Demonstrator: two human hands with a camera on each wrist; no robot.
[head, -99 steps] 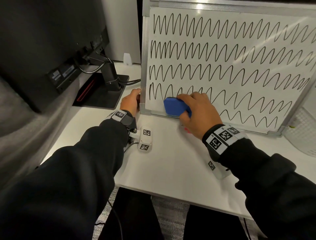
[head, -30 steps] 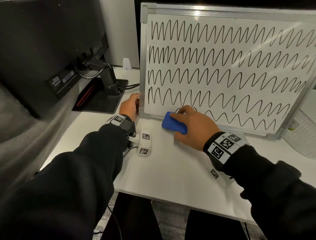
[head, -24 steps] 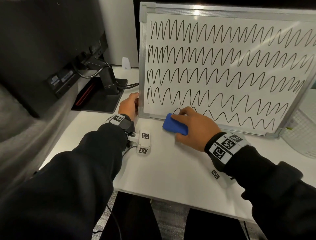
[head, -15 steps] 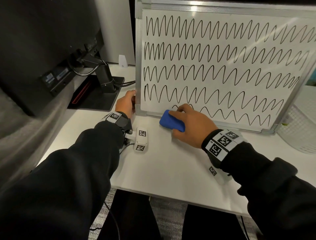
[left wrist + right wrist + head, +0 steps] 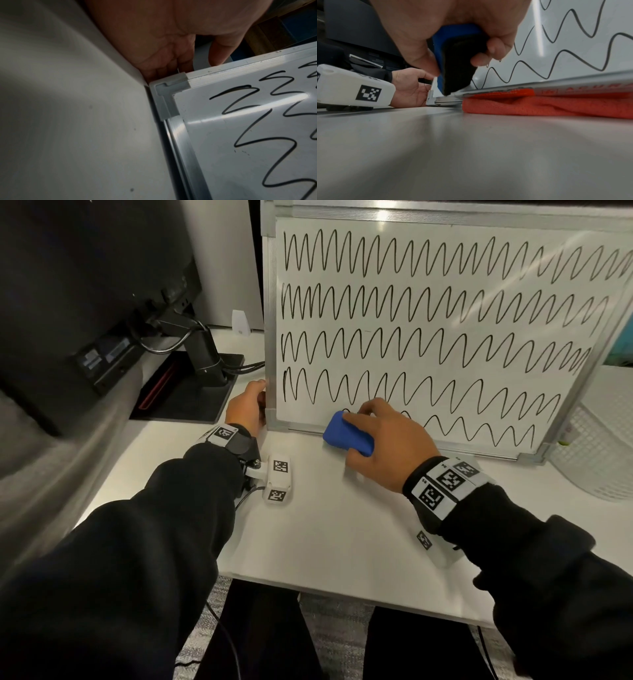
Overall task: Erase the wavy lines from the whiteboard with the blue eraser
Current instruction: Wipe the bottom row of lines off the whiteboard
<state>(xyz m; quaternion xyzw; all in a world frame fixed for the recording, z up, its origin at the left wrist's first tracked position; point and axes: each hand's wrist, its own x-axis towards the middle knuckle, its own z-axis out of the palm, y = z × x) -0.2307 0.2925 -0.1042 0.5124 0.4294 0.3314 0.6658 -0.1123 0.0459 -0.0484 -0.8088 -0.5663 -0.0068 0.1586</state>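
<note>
At the far left of the white desk (image 5: 329, 529) a black monitor (image 5: 85, 289) stands on its dark base. Next to it, the left hand (image 5: 247, 409) holds the bottom left corner of the whiteboard (image 5: 445, 313), with its fingers (image 5: 173, 63) curled around the grey frame there. The board stands up at the back edge of the desk, leaning a little. Four full rows of black wavy lines (image 5: 428, 302) run across it. The fifth row, at the bottom, is wiped away at its left end. The blue eraser (image 5: 346, 434) is right there, low on the board near the bottom edge, its black pad (image 5: 458, 65) toward the board. The right hand (image 5: 387, 440) grips the eraser with thumb and fingers wrapped round it. An orange cloth (image 5: 547, 106) lies under the board's bottom edge. At the far right edge of the desk sits a white basket (image 5: 599, 450).
</note>
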